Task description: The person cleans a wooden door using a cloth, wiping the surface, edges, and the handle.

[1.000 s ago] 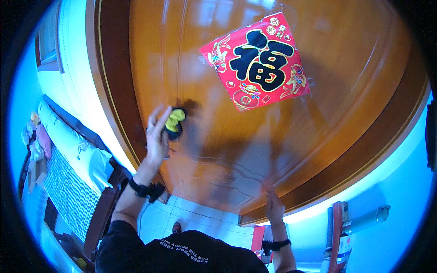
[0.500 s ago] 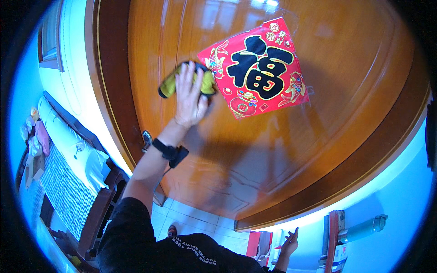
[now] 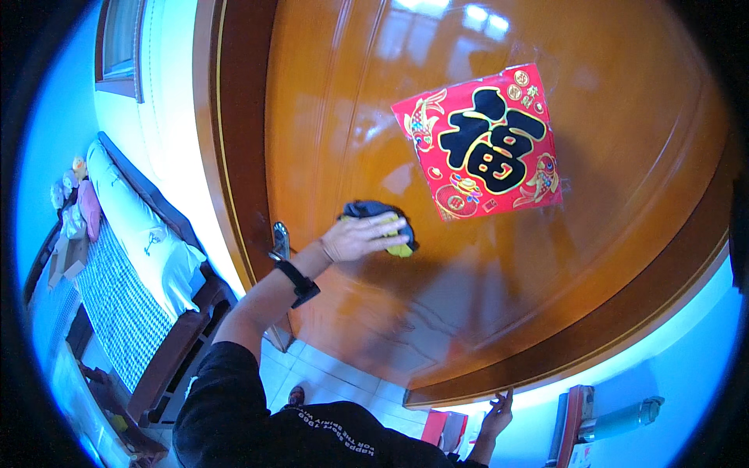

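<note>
My left hand [image 3: 362,236] lies over a yellow and dark grey cloth [image 3: 402,248], pressing it against the brown wooden door [image 3: 351,312]. Its fingers extend across the cloth, covering part of it. Up and to the right of that hand, a red square paper decoration [image 3: 437,168] with black and gold lettering and fish hangs on the door. My right hand [image 3: 497,415] is at the lower right, by the door's edge, with fingers apart and nothing seen in it.
A metal door handle [image 3: 282,238] sits left of the cloth. At the left stands a dark wooden bench [image 3: 148,390] with a checked mat and white cushion [image 3: 144,226]. A green bottle [image 3: 624,420] stands on a red-edged shelf [image 3: 575,413] at the lower right.
My left hand has slid the cloth downward over the door, away from the paper decoration's left corner. The view has shifted, and my right hand stays at the lower right.
</note>
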The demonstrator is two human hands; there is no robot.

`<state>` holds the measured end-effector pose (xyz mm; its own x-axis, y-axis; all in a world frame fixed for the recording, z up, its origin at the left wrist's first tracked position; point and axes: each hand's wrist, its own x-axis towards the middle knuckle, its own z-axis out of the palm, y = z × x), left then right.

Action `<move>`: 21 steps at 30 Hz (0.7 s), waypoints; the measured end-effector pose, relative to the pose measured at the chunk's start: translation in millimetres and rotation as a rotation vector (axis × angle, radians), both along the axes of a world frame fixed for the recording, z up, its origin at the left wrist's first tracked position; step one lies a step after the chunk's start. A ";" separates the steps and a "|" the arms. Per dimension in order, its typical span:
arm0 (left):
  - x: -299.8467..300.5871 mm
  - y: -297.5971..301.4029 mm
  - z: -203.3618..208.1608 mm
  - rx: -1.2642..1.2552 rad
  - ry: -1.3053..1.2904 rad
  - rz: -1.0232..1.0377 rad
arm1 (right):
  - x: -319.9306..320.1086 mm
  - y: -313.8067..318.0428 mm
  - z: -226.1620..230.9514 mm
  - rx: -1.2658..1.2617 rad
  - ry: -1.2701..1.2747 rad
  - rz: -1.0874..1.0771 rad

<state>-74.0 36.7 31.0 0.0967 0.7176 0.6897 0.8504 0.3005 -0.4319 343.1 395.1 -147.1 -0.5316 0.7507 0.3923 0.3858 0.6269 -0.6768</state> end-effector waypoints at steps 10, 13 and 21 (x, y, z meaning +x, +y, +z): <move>-49.4 -59.6 132.7 0.832 -0.196 0.225 | 11.9 1.1 -17.8 0.005 0.019 -0.074; -35.9 -32.1 151.3 0.848 -0.191 0.155 | 9.6 -3.8 -13.1 0.015 -0.003 -0.066; -12.2 5.8 95.4 0.620 -0.201 0.118 | -9.3 -14.2 -10.2 0.015 0.019 -0.026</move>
<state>-86.3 42.4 126.4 -0.1319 0.1799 0.9748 0.8425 0.5385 0.0146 333.8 380.9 -157.3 -0.5046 0.7580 0.4133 0.3896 0.6271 -0.6745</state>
